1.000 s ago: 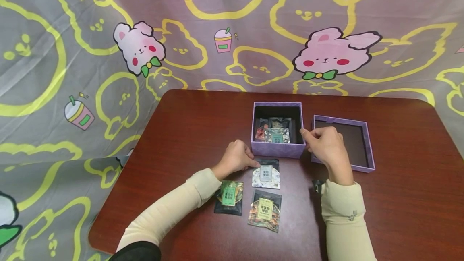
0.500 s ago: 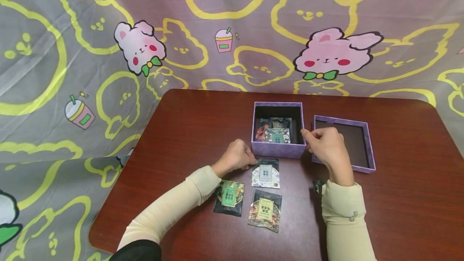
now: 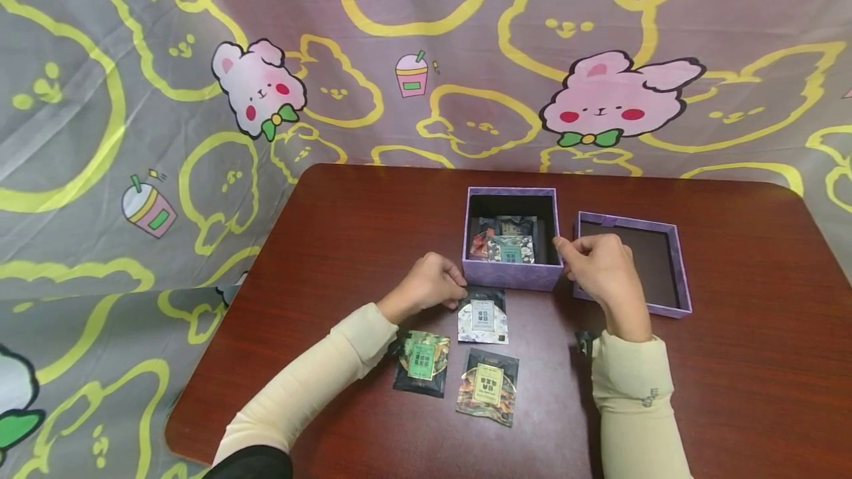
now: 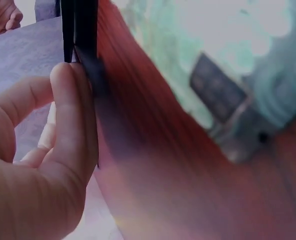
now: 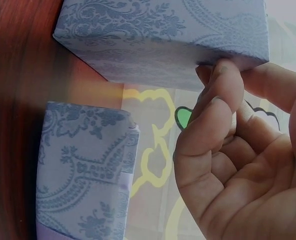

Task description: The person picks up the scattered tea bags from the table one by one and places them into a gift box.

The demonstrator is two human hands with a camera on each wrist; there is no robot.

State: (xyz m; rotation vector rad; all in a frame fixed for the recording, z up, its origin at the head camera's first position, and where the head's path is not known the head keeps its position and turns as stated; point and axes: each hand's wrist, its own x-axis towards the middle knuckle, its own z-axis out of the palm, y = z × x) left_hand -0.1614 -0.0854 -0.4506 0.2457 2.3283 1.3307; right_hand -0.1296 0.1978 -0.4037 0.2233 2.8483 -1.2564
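Note:
In the head view, my left hand (image 3: 426, 284) pinches the black top-left corner of a white-and-black flat sachet (image 3: 482, 316) lying before the box. The left wrist view has the thumb and fingers (image 4: 67, 110) together at a dark thin edge. My right hand (image 3: 602, 268) grips the right wall of the purple patterned box (image 3: 512, 273) near its front corner; its thumb and fingers pinch the rim in the right wrist view. Several sachets (image 3: 511, 250) lie inside the box. Nearer me lie a green-labelled sachet (image 3: 421, 364) and a yellow-labelled sachet (image 3: 487, 386).
The box lid (image 3: 635, 265) lies upturned right of the box, behind the right hand. A small dark object (image 3: 584, 342) is partly covered by the right sleeve. A cartoon-printed cloth (image 3: 479, 65) hangs behind the brown table (image 3: 359, 213).
The left hand has drawn back slightly leftward, and the white-and-black sachet has shifted a little left and toward the box. The right hand stays on the box wall.

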